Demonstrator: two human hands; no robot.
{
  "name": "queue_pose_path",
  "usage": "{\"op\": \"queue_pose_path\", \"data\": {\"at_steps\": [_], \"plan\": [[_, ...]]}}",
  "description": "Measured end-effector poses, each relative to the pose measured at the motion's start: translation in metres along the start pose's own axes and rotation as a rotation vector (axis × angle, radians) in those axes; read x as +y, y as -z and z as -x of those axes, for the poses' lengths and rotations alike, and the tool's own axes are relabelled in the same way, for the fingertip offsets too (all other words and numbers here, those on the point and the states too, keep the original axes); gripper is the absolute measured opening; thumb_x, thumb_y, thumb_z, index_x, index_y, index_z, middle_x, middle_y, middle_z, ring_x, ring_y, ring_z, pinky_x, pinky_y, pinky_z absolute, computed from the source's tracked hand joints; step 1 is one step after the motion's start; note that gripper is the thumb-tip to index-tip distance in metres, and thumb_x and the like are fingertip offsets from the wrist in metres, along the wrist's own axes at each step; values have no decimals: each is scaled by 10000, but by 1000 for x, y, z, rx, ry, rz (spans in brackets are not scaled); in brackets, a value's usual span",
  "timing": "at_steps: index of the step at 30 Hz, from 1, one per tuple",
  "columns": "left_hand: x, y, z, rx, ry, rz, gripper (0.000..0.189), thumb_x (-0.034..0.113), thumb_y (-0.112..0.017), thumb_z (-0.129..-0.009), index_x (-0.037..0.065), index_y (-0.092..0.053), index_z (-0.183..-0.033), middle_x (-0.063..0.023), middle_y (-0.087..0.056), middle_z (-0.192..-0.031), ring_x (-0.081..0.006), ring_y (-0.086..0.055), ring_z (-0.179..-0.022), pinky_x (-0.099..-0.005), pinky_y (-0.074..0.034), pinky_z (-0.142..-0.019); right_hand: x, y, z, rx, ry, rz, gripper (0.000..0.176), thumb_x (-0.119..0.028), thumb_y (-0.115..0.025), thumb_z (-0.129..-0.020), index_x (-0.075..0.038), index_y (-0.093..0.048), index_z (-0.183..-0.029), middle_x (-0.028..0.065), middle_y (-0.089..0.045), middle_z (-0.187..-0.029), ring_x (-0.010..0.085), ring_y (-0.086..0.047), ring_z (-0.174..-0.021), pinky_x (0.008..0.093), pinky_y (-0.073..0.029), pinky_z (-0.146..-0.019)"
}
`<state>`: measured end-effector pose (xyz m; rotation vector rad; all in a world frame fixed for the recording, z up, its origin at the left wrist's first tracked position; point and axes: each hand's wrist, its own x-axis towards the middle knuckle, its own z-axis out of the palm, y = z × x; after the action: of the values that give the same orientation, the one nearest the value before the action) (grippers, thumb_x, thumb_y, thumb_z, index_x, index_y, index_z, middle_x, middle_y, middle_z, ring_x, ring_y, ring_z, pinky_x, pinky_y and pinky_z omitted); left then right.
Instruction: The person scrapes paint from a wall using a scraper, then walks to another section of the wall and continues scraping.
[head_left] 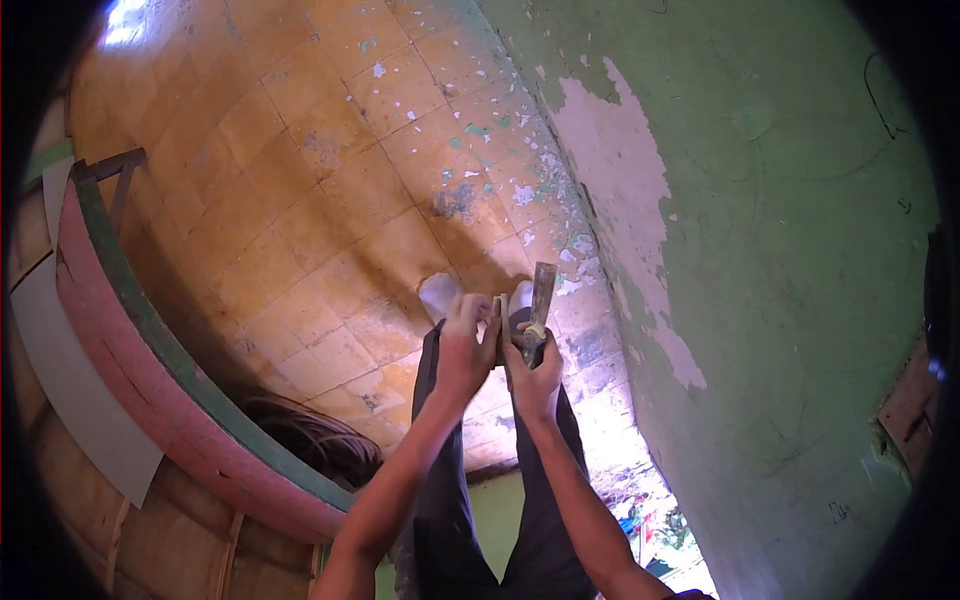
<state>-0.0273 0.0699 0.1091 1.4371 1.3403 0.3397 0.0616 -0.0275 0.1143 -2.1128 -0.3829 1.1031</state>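
My right hand (537, 375) is closed around the handle of a paint scraper (543, 288), its flat, worn blade pointing up and away from me. Beside it, a thin, narrow flat piece (504, 316) stands nearly edge-on between my two hands; its kind is not clear. The right thumb rests along its lower end. My left hand (470, 335) is against the other side of that piece with fingers bent and drawn together. What lies between those fingers is hidden. Both hands are in front of my legs, above the floor.
Paint flakes lie on the orange tiled floor (290, 200) along the green wall (780, 250), which has a bare, peeled patch (620, 160). To the left stands a curved-looking pink and green wooden piece (150, 370). Dark strands (310, 435) lie beside it.
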Motion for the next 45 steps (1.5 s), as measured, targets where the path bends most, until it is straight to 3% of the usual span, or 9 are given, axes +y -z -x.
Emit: {"op": "queue_pose_path", "data": {"at_steps": [3,11,15,18,21,25,36,39,45], "plan": [[11,-14,7,16,-17,22,190,107,-661,-878,-28,-603,-998,-214,-637,-918,-357,-666,-800,-432,-499,-666,-41,-7,2,127,55,266,282,-123,-677,-895,39,-601,-1113,204,-682,-890,308,-692,-798,384,-527,-714],[23,-59,-3,-109,469,140,291,234,-680,-877,-50,-643,-934,-171,-668,-746,-266,-673,-715,-373,-513,-690,-11,19,-15,234,98,296,284,-163,-691,-891,16,-597,-1091,158,-699,-827,264,-690,-692,382,-533,-648],[-11,-104,-32,-82,188,-9,230,174,-649,-879,-51,-634,-924,-187,-678,-763,-271,-667,-684,-392,-508,-655,43,43,-28,305,-3,58,265,-130,-687,-887,-3,-576,-1092,106,-708,-949,140,-638,-661,287,-470,-489],[-21,-127,-106,9,334,407,268,186,-663,-881,-61,-651,-986,-141,-696,-802,-177,-658,-722,-375,-515,-655,62,59,-33,223,-193,75,264,-115,-647,-903,12,-570,-1122,151,-709,-963,227,-690,-896,346,-514,-807],[-18,-145,-203,31,175,212,329,209,-668,-920,-38,-663,-1137,-105,-715,-957,-151,-651,-843,-301,-529,-676,85,60,-28,133,-123,119,220,-88,-655,-895,-12,-593,-1091,129,-715,-951,224,-694,-866,348,-523,-774],[-25,-206,-304,51,24,615,368,246,-635,-951,-45,-637,-1178,-132,-688,-1071,-165,-646,-886,-324,-541,-759,117,51,-22,21,-84,181,222,-66,-677,-873,-14,-609,-1078,123,-714,-884,251,-709,-821,366,-532,-745],[33,-248,-195,-78,-48,595,292,240,-520,-1016,-24,-630,-1072,-96,-674,-922,-159,-618,-904,-315,-475,-820,120,56,-34,-108,-90,361,236,-86,-681,-863,-19,-592,-1071,125,-681,-854,287,-678,-773,390,-517,-716],[17,-253,-251,17,195,655,338,266,-485,-1023,-45,-610,-985,-144,-662,-892,-162,-609,-905,-365,-488,-765,135,55,-31,-151,-99,341,248,-90,-668,-870,-20,-578,-1090,133,-682,-856,320,-679,-792,419,-514,-746],[91,-253,-280,616,100,580,300,241,-432,-1040,-33,-532,-968,-170,-588,-731,-257,-581,-672,-399,-463,-635,133,58,-28,-155,-112,376,256,-131,-660,-884,-11,-580,-1095,158,-680,-879,351,-676,-804,431,-515,-750]]}}
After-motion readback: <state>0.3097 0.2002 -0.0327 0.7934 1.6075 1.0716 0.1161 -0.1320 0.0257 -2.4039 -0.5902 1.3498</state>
